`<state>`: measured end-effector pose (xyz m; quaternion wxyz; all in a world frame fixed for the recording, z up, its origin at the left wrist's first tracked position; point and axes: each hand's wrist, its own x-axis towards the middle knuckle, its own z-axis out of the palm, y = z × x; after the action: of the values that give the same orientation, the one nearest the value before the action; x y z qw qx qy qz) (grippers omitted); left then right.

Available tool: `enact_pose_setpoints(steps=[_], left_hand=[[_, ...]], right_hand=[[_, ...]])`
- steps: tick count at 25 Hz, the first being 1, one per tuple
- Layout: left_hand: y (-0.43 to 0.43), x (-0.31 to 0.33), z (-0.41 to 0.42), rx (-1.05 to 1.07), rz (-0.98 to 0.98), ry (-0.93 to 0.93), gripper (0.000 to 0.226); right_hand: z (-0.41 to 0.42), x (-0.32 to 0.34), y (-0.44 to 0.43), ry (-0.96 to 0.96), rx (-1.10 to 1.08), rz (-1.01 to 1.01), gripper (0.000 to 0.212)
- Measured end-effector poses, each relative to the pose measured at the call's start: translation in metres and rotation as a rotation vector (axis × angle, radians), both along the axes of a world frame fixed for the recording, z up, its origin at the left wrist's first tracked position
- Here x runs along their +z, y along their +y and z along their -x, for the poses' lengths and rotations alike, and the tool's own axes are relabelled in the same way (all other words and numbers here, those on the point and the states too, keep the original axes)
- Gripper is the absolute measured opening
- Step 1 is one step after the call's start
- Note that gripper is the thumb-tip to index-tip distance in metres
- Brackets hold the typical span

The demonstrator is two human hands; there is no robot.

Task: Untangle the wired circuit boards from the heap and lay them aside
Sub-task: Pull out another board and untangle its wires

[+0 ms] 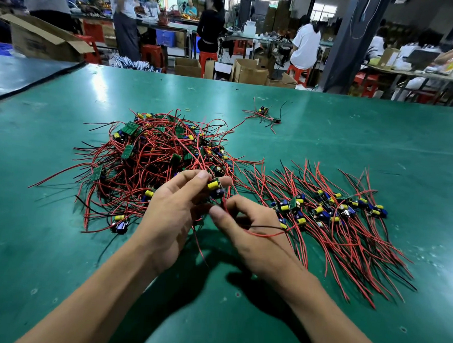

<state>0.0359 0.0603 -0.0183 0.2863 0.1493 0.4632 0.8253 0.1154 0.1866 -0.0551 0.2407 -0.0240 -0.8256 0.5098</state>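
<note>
Left hand (170, 210): raised just in front of the near edge of the heap (152, 156); thumb and forefinger pinch a circuit board (215, 185) by its end.
Right hand (251, 231): beside the left hand, at the heap's near-right edge; thumb and forefinger pinch a red wire (224, 207) that hangs below the held board; the other fingers are curled.
Circuit board: small, with a yellow cylindrical part and a dark blue part; held clear of the table at the heap's near-right edge; red wires run from it up into the heap.
Loose leads (267, 230): one red and one black, looped across the back of the right hand, on the side away from the heap.
Heap: tangled mound of red and black wires with green boards among them.
Sorted row (329, 209): just right of the heap; boards lie in a band, their wires fanned out on both sides.
Small cluster (266, 114): a few wired boards beyond the heap to the right, well apart from it.
Rubber band (187, 110): yellowish ring just beyond the heap's far edge.
Table (355, 131): green surface under the heap.
Background: beyond the heap, past the table's far edge, stand cardboard boxes (248, 72), red stools (207, 58) and other persons.
</note>
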Motion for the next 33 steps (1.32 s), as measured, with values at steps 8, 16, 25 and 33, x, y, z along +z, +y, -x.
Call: enact_pose_setpoints(steps=[8,16,25,33], left_hand=[[0.001,-0.007,-0.001,-0.272,0.087,-0.196,0.025],[0.000,-0.013,-0.005,-0.454,0.119,-0.019,0.038],[0.005,-0.025,-0.009,-0.355,0.184,0.064,0.017],[0.009,-0.034,-0.015,-0.269,0.276,0.199,0.018]], right_hand=[[-0.013,0.031,0.019,-0.302,0.441,0.918,0.030],[-0.009,0.026,0.027,-0.400,0.271,0.800,0.053],[-0.005,0.014,0.038,-0.145,0.017,0.210,0.062],[-0.005,0.007,0.040,-0.299,0.087,0.306,0.052]])
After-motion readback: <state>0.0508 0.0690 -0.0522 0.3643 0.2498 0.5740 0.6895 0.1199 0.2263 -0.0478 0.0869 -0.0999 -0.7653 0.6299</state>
